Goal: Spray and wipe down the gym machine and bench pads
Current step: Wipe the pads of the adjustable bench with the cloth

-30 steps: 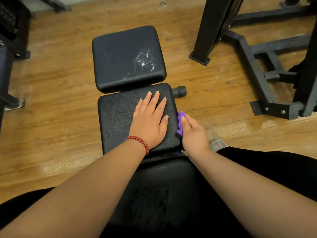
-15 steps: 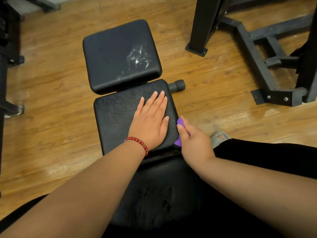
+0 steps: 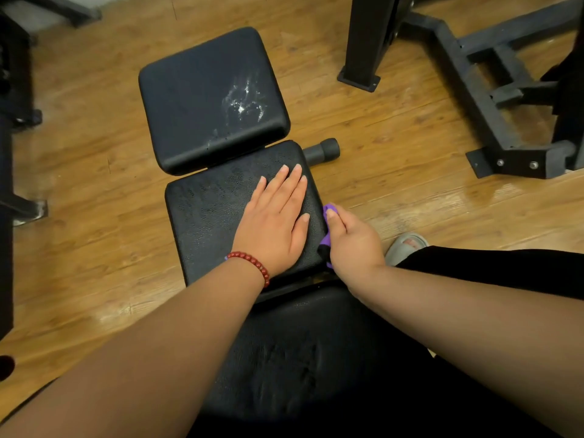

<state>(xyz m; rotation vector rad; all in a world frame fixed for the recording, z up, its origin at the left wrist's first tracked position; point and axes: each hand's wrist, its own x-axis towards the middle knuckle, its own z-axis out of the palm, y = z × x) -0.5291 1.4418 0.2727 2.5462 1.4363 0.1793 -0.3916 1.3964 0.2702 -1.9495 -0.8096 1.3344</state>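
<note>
Left hand (image 3: 271, 222) is lying flat, palm down, on the middle pad (image 3: 208, 216), toward its right half. The fingers are straight and close together, pointing away from the body and holding nothing. A red bead bracelet (image 3: 252, 263) is sitting on that wrist.

Right hand (image 3: 350, 245) is gripping a purple cloth (image 3: 326, 239), with fingers curled round it and one fingertip lying on the cloth's top end. The hand is pressing the cloth against the right side edge of the middle pad, just beside the left hand's thumb. Most of the cloth is hiding under the hand.

The middle pad's black textured surface is showing dull mottled patches left of the left hand; can't tell if they are wet.

The far pad (image 3: 202, 99) is sitting just beyond it, tilted slightly clockwise, and is carrying white spray streaks (image 3: 245, 101) on its right half, with a few droplets near its front edge.

The near pad (image 3: 284, 358) is lying under both forearms, close to the body.

A short black roller grip (image 3: 324, 150) is sticking out to the right at the joint between the far and middle pads.

A foot in a grey sandal (image 3: 407, 245) is resting on the wood floor (image 3: 94, 200) right of the bench, next to a black trouser leg (image 3: 505, 270).

A black machine frame (image 3: 474, 99) and its upright post (image 3: 366, 36) are standing on the floor at upper right, well apart from the pads.
</note>
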